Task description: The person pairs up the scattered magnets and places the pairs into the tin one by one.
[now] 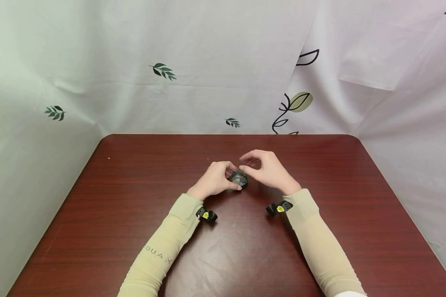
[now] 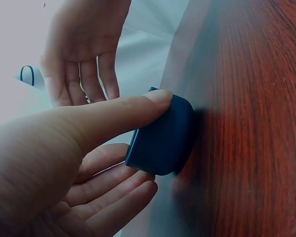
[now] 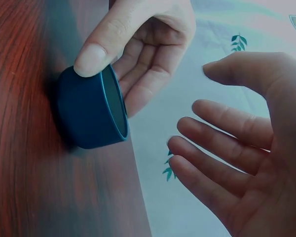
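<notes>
A small, round, dark container (image 1: 239, 178) with an open top stands on the table, looking like a shallow cup or tin. Its inside shows grey in the head view, too small to make out. My left hand (image 1: 215, 180) grips it from the left, thumb on the near side and fingers round the far side. In the right wrist view the container's smooth wall (image 3: 86, 113) and thin rim are plain. My right hand (image 1: 270, 170) hovers just above and to the right of it, fingers loosely bent, thumb apart from them, with nothing held.
The dark red wooden table (image 1: 134, 165) has rounded far corners. White cloth (image 1: 208, 49) printed with leaves hangs behind it and along both sides. Each wrist carries a small black camera (image 1: 207, 215) on its sleeve. A tiny white speck (image 1: 109, 158) lies at the far left.
</notes>
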Available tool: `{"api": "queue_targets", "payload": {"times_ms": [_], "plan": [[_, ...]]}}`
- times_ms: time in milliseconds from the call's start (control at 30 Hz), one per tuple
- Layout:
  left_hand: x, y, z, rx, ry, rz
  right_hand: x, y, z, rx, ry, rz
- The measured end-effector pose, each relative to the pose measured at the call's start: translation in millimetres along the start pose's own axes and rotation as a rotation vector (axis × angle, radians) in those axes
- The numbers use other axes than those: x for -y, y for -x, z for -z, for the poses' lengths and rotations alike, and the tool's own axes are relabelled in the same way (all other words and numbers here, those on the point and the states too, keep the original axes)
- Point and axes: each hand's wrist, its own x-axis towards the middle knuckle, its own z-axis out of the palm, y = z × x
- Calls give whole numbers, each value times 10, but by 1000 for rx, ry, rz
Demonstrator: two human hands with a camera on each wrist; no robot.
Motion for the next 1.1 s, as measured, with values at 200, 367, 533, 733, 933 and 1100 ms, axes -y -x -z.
{"api": "queue_targets", "payload": {"times_ms": [200,367,533,733,933,1100], "plan": [[1,-2,0,6,3,8,-11,24,55,-54,73,-4],[2,0,2,10,10,9,-24,49,113,-87,87,-31],[1,-4,2,12,7,10,-40,62,169,-99,103,-25],[13,-11,-4,12,1,6,-78,88,230,-106,138,-25],[24,-20,-5,6,-4,-6,-96,132,300,-91,213,-67],[22,-29,-1,16,-16,1,-110,154,363,-74,310,-80]]}}
